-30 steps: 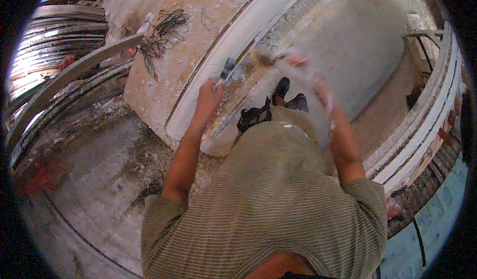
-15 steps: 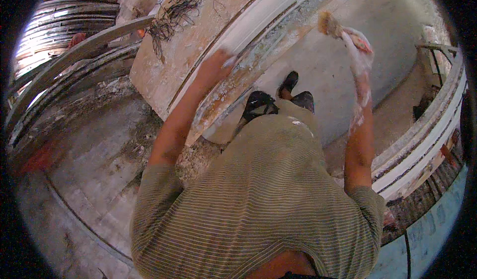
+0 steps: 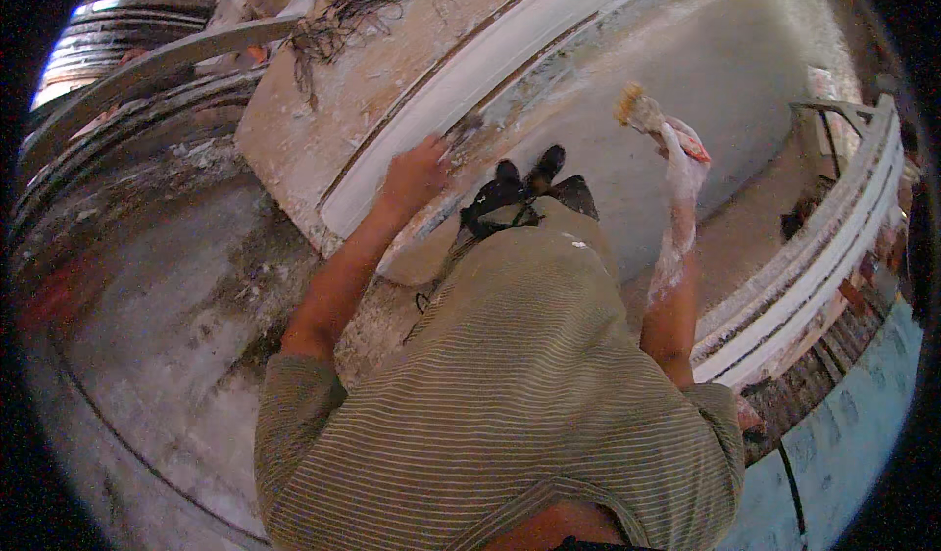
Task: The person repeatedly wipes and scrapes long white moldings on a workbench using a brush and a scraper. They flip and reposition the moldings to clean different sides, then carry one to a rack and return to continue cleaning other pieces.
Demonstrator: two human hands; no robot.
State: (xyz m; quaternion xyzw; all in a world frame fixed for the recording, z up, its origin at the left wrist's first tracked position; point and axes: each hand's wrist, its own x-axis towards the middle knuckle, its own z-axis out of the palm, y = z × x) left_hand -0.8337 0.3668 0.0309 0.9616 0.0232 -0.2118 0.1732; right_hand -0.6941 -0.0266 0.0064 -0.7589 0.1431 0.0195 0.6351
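Below me on my left spreads a stained, dusty grey floor [image 3: 167, 286], and on the far side of my feet lies a smooth, pale grey surface [image 3: 716, 110]. My thin-striped olive shirt [image 3: 510, 394] fills the lower middle of my view. Ahead and to the left is a broad brown board [image 3: 392, 71] speckled with white crumbs, and along its right edge runs the long white strip with dark grooves [image 3: 480, 80], slanting from near my left forearm up and away to the right. To my right curves a set of whitish, layered arched mouldings [image 3: 799, 296], with a light blue panel [image 3: 863, 394] outside it. At the upper left, a long beige-grey curved strip [image 3: 176, 56] bends in front of a stack of dark, bowed strips [image 3: 137, 12]. A tangle of thin dark wire [image 3: 353, 2] lies at the far left part of the board.

My black shoes [image 3: 549, 164] show between my arms. My left hand [image 3: 417, 171] is over the white strip, fingers curled round a small dark tool [image 3: 463, 127]; the hand hides most of it and its shape is blurred. My right hand [image 3: 683, 154], coated in white up the forearm, is raised over the pale grey surface, clear of the strip, and grips a brush with stubby, yellowish bristles [image 3: 642, 112] pointing up and left. A red patch [image 3: 696, 147] shows at those fingers; I cannot tell whether it is the handle.
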